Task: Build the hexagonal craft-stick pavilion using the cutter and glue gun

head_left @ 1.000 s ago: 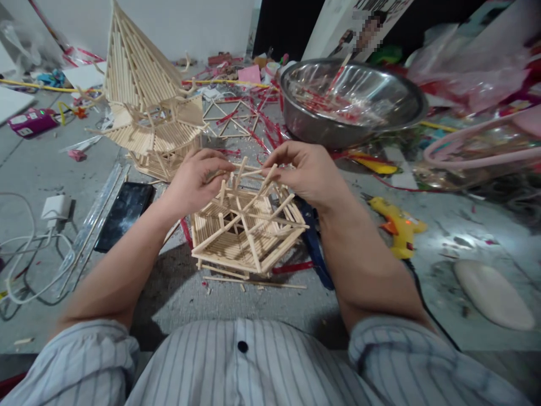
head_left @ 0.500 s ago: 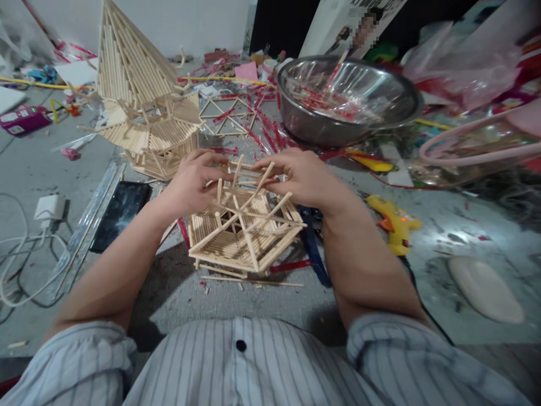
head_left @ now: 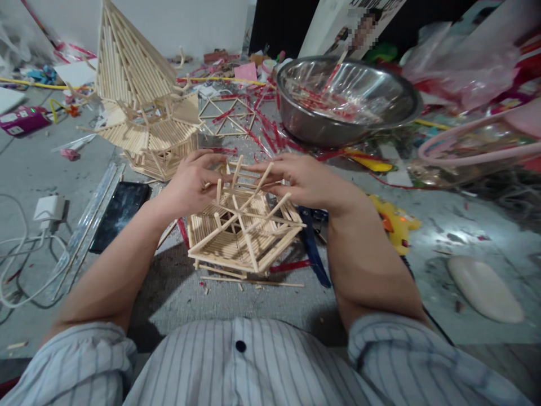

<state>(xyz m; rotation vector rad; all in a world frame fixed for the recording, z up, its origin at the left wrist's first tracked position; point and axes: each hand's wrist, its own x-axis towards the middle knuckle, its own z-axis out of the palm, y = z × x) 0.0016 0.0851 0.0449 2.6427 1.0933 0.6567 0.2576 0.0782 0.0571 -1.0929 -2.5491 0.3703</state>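
A six-sided model of thin wooden sticks (head_left: 240, 255) stands in front of me, with short posts leaning up from its rim and crossed sticks over its open middle. At its far left side, my left hand (head_left: 198, 183) has its fingers curled onto the rail and post there. My right hand (head_left: 303, 179) grips the far right part, its fingertips by a slanted post. Some fingertips are hidden behind the sticks. Blue-handled pliers (head_left: 313, 248) lie beside the model on the right. One loose stick (head_left: 253, 281) lies along its near edge.
A taller pointed stick tower (head_left: 135, 62) stands back left. Near it lie a phone (head_left: 120, 215) and a white charger (head_left: 49, 210). A steel bowl (head_left: 350, 132) holds red-and-clear wrappers. At right are a yellow glue gun (head_left: 399, 223), partly behind my forearm, and a pale oval object (head_left: 486, 288).
My right hand and forearm have shifted slightly right, covering more of the glue gun. My left hand has barely moved, and the stick model stays in place.
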